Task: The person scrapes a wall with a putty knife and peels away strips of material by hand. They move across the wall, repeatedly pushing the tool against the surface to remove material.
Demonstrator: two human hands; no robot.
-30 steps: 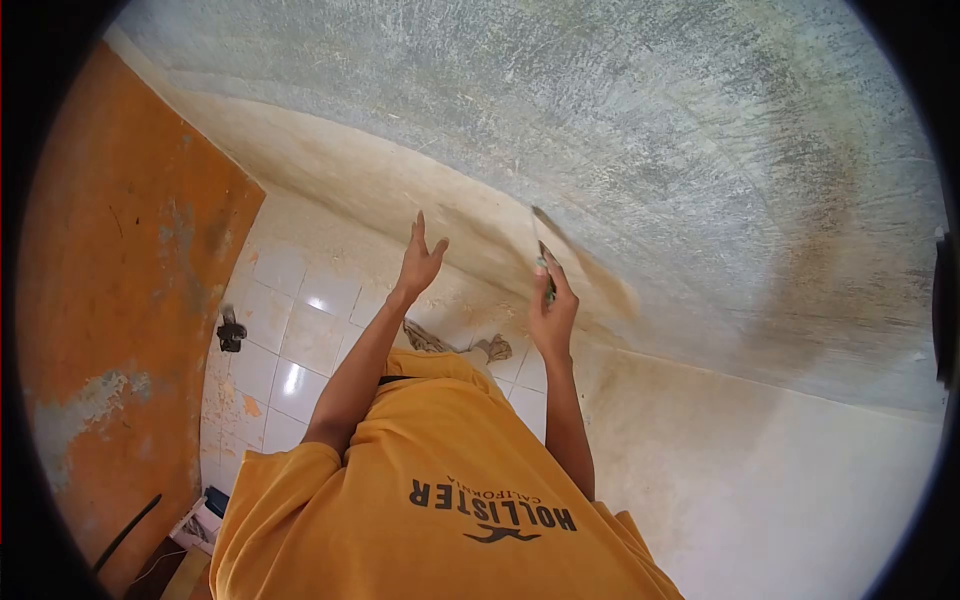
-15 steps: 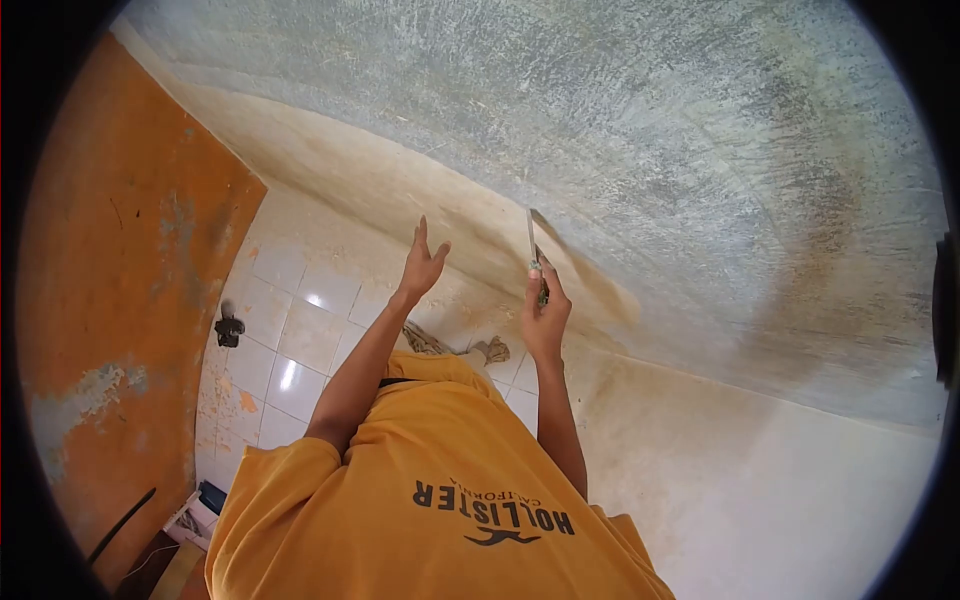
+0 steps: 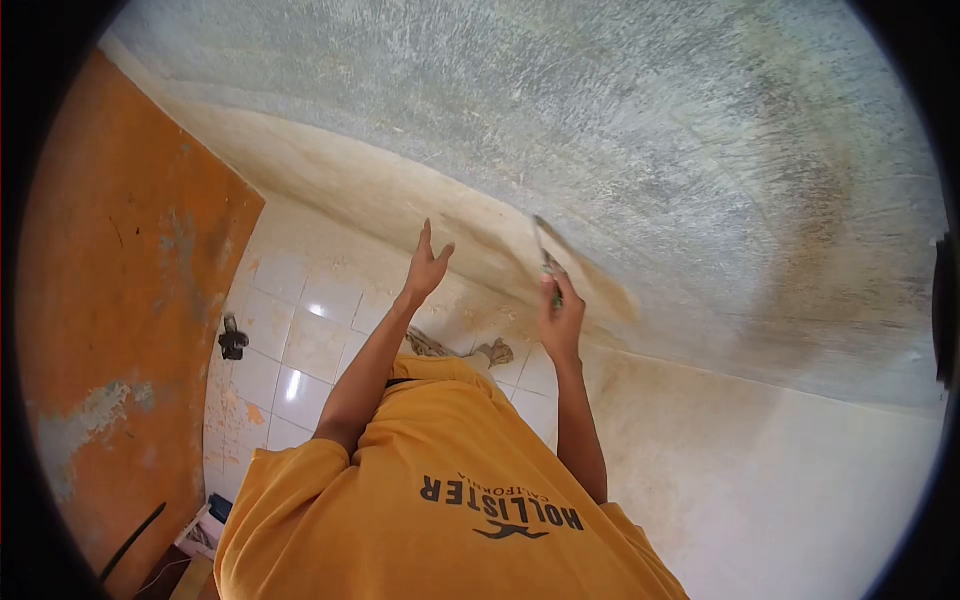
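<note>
My right hand is closed around the handle of a scraper, whose thin blade points up and away from me. The blade's tip is close to the wall, near the line where its rough grey-blue surface meets a cream lower band. Traces of green show on the handle between my fingers. To the left of it, my left hand is raised near the cream band, its fingers apart and nothing in it.
An orange wall with peeling patches rises on the left. On the white tiled floor lie a dark object and orange flakes. A white box stands at lower left. Pale wall continues at right.
My right hand has shifted slightly right and down with the scraper, whose blade now leans more to the left. My left hand stays raised with its fingers apart.
</note>
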